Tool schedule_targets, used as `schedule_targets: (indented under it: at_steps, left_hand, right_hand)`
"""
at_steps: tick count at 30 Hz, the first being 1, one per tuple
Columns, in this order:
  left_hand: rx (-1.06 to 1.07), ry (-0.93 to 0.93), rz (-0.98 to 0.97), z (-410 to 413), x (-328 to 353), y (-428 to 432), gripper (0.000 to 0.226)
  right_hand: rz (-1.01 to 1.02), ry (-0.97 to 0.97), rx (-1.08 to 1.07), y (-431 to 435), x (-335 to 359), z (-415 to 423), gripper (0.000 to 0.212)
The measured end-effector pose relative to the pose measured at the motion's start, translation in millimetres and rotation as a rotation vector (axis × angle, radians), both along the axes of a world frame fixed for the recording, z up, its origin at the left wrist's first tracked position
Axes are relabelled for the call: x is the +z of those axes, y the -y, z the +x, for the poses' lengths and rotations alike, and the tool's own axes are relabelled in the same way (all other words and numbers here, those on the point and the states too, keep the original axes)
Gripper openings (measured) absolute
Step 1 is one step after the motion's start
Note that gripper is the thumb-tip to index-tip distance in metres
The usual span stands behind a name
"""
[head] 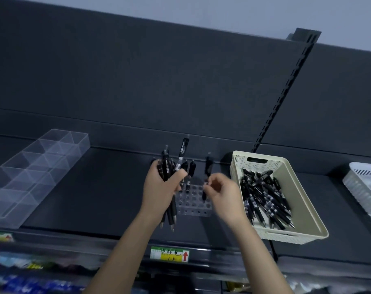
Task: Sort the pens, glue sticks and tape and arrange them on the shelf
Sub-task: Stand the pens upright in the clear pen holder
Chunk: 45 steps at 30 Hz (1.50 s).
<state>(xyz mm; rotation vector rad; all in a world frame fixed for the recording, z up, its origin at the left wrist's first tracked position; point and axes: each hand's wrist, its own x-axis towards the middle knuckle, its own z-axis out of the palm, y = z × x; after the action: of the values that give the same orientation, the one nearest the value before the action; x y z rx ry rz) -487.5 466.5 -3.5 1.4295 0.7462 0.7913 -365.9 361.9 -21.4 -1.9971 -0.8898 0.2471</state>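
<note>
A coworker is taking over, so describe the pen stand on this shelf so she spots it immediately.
On the dark shelf, look between the clear divided tray on the left and the cream basket of black pens on the right. The pen stand sits there: a small clear block, the only thing with rows of round holes.

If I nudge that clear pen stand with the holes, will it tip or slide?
Probably slides rather than tips: the clear pen stand looks low and blocky. The upright pens make it somewhat top-heavy. Its smooth plastic likely skids on the shelf.
</note>
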Motion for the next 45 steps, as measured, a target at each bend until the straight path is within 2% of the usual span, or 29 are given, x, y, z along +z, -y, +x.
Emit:
schedule_targets:
  at_steps: [3, 5, 11, 18, 27, 31, 33, 35, 37, 40, 42, 45]
  left_hand:
    - [0.008, -0.018, -0.033, -6.4, -3.7, -2.4, 0.019]
    - [-0.001, -0.015, -0.038, -9.5, -3.9, -1.7, 0.019]
    - [-0.003, -0.058, -0.015, -18.1, -8.3, -2.7, 0.021]
    - [-0.01, -0.08, -0.011, -23.0, -12.7, -3.2, 0.016]
    - [-0.04, -0.09, -0.005, -22.6, -15.9, -4.4, 0.015]
    - [-0.077, -0.106, -0.014, -22.0, -16.7, -3.0, 0.016]
    - [-0.117, -0.099, -0.018, -20.7, -15.5, -1.6, 0.016]
    - [-0.173, -0.095, -0.013, -17.2, -13.7, 0.6, 0.015]
    - [-0.234, -0.115, 0.012, -11.3, -12.8, 4.2, 0.015]
    - [-0.31, -0.148, 0.053, -2.5, -12.1, 10.9, 0.01]
    - [-0.327, -0.128, 0.068, 1.7, -13.9, 14.7, 0.008]
    - [-0.245, -0.104, 0.071, 3.9, -18.2, 15.8, 0.006]
  right_hand:
    - [-0.005, 0.05, -0.143, -3.2, 2.8, 14.1, 0.024]
    - [0.003, 0.049, -0.156, -11.0, 3.7, 19.6, 0.023]
    - [-0.091, 0.062, -0.047, -31.8, -6.8, 28.7, 0.008]
    - [-0.271, 0.16, 0.046, -38.2, -18.2, 32.5, 0.011]
    - [-0.327, 0.178, 0.101, -40.2, -28.2, 34.4, 0.011]
    - [-0.313, 0.164, 0.047, -33.1, -23.4, 33.9, 0.01]
    - [-0.175, 0.074, -0.065, -24.9, -17.0, 29.2, 0.017]
    - [0.017, -0.091, -0.095, -17.0, -7.7, 18.9, 0.005]
    - [0.173, -0.334, 0.02, -10.8, 3.3, 7.2, 0.008]
    - [0.285, -0.637, 0.173, -5.9, 15.6, 2.4, 0.019]
    - [0.316, -0.72, 0.189, -3.7, 18.9, 4.4, 0.024]
    - [0.446, -0.798, 0.106, 2.2, 23.1, 10.6, 0.021]
